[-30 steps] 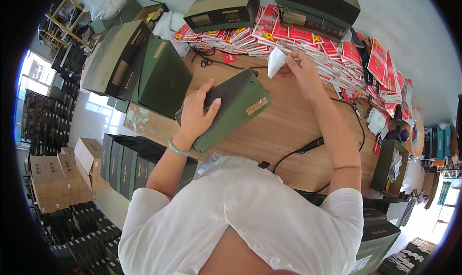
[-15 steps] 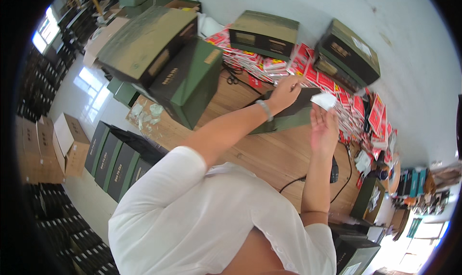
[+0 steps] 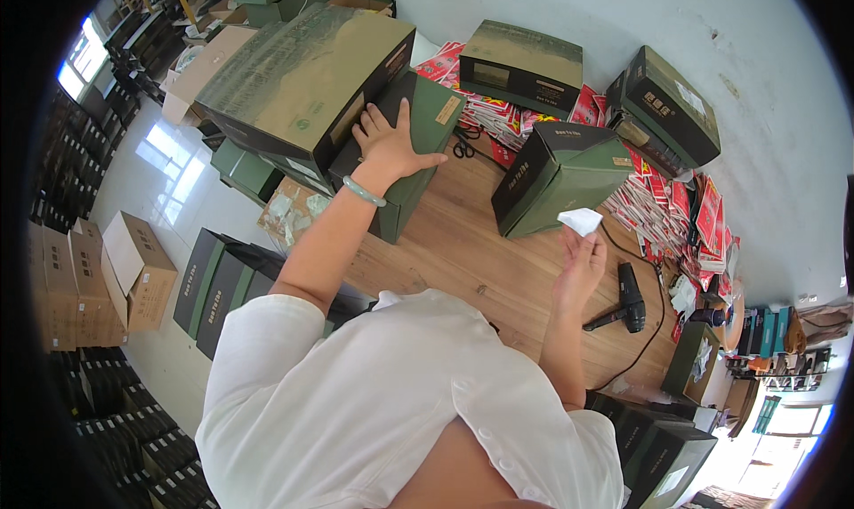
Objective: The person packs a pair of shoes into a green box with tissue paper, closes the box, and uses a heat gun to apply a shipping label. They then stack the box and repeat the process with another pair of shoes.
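My left hand (image 3: 388, 146), a pale bangle at its wrist, lies with fingers spread on the dark upper face of a green and black box (image 3: 425, 166) at the left of the table. Between the fingers of my right hand (image 3: 580, 264) is a small folded white piece (image 3: 581, 221), paper or cloth; I cannot tell which. Just beyond that hand, another green and black box (image 3: 569, 184) stands on the wooden table. A larger olive box (image 3: 302, 82) sits close against the left box.
A black hair dryer (image 3: 628, 300) and its cord lie to the right. Red packets (image 3: 658, 202) pile along the wall, with more boxes (image 3: 520, 60) among them. Scissors (image 3: 463, 148) lie by the left box. Cartons (image 3: 138, 269) stand on the floor at left.
My left hand has moved from the middle of the table to the left box and spread. The box in the middle now stands upright. My right hand still holds the white piece.
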A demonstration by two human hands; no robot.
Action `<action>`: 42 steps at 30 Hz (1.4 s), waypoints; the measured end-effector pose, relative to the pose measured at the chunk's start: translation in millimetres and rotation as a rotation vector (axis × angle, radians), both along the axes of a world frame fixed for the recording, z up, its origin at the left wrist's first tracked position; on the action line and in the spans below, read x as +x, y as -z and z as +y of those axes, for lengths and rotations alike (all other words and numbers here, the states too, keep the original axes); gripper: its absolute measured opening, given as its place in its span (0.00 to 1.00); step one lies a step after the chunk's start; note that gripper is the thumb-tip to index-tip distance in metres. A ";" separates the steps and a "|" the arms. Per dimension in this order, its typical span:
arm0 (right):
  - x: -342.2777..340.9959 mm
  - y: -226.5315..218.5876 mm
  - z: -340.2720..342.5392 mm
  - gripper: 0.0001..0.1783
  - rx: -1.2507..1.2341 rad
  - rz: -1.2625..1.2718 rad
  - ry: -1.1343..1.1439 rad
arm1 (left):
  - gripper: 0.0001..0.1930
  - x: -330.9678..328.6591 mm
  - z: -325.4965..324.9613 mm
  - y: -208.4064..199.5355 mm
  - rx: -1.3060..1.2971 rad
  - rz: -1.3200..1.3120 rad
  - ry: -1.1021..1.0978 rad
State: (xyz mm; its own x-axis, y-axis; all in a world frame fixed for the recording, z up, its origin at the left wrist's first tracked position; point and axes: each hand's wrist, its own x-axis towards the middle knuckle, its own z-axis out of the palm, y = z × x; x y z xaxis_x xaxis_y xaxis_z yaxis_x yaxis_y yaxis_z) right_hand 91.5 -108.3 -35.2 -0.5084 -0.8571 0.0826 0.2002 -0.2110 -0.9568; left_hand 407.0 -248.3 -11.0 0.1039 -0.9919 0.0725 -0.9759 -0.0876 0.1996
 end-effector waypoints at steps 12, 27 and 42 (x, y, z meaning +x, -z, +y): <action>28.9 -29.8 13.5 0.19 -0.021 0.089 -0.122 | 0.65 -3.0 73.6 -44.6 0.214 -0.122 0.768; 69.3 -48.4 21.5 0.45 -0.370 1.119 -0.149 | 0.12 -80.7 121.0 -41.6 -0.055 1.142 0.589; 39.5 -50.2 7.0 0.17 0.190 0.313 -0.609 | 0.09 -69.3 121.4 -29.9 -0.189 0.745 0.647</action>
